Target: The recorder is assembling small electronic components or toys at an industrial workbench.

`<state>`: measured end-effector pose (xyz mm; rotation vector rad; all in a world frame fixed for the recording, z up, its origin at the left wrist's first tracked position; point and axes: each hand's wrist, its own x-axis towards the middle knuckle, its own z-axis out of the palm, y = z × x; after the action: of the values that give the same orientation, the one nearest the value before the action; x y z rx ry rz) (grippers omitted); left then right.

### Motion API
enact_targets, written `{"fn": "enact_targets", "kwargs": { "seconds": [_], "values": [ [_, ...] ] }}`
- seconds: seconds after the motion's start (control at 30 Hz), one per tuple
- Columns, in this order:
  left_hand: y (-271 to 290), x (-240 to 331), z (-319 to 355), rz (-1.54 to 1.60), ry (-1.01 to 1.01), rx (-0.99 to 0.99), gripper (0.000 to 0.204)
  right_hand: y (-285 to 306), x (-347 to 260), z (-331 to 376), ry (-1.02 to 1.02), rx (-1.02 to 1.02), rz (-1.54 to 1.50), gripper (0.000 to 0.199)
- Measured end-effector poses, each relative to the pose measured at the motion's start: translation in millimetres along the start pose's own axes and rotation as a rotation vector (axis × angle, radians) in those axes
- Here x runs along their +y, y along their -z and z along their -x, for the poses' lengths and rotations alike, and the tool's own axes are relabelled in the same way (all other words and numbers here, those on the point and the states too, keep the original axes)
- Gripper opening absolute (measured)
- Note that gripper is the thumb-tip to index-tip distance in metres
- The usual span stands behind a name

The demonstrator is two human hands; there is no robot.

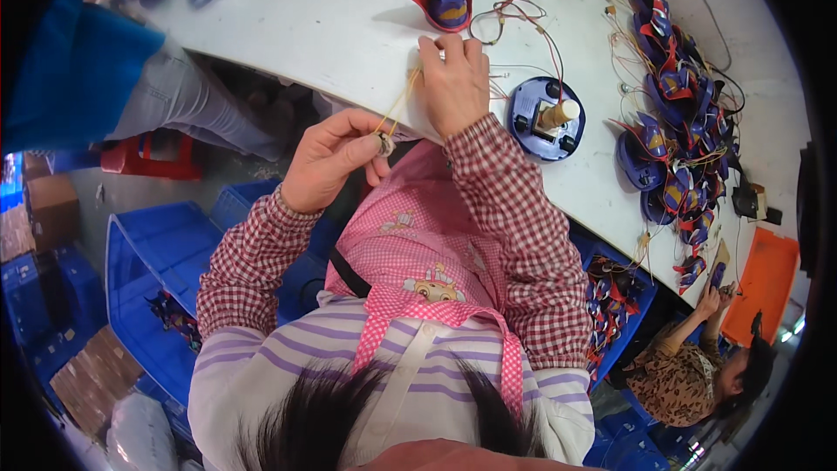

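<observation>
My left hand (336, 155) pinches a small round part (384, 145) between thumb and fingers, just off the table's near edge. From it thin yellow wires (399, 106) run up to my right hand (455, 85), whose curled fingers close on their other end over the tabletop. Just beyond that hand stands a purple toy figure head (450, 2) with white horns and a red collar. To its right lies a round blue toy base (546, 119) with a light-coloured cylinder on it. Red and black wires (523, 13) loop between the head and the base.
Several purple and red toy parts with tangled wires (676, 122) line the right side of the white table (305, 13). A co-worker (689, 371) sits at the lower right by an orange tray (760, 286). Another person (113, 78) stands at left. Blue bins (153, 270) flank me.
</observation>
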<state>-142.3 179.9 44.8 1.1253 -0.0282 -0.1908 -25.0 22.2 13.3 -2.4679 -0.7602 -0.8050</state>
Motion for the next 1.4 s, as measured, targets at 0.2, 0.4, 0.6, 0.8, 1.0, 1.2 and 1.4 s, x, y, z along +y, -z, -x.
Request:
{"fn": "enact_targets", "kwargs": {
  "seconds": [0.2, 0.4, 0.6, 0.8, 1.0, 1.2, 1.4],
  "values": [
    [4, 3, -4, 0.066, 0.009, -0.016, 0.019, -35, 15, -6, 0.089, -0.082, 0.188, 0.009],
    [9, -8, -11, 0.096, 0.048, 0.046, 0.02, -36, 21, -9, 0.148, -0.141, 0.181, 0.009],
    [13, -20, -11, 0.088, 0.085, 0.108, 0.021, -37, 23, -10, 0.183, -0.111, 0.146, 0.008],
    [13, -30, -9, 0.089, 0.085, 0.123, 0.021, -35, 20, -12, 0.165, -0.149, 0.142, 0.009],
    [12, -34, -8, 0.097, 0.064, 0.139, 0.021, -33, 18, -14, 0.175, -0.163, 0.183, 0.011],
    [8, -36, -7, 0.072, 0.089, 0.136, 0.02, -17, 15, -12, 0.133, -0.106, 0.098, 0.018],
    [3, -50, -5, 0.03, 0.17, 0.09, 0.022, 59, 6, 31, -0.088, -0.044, -0.194, 0.027]
  ]
}}
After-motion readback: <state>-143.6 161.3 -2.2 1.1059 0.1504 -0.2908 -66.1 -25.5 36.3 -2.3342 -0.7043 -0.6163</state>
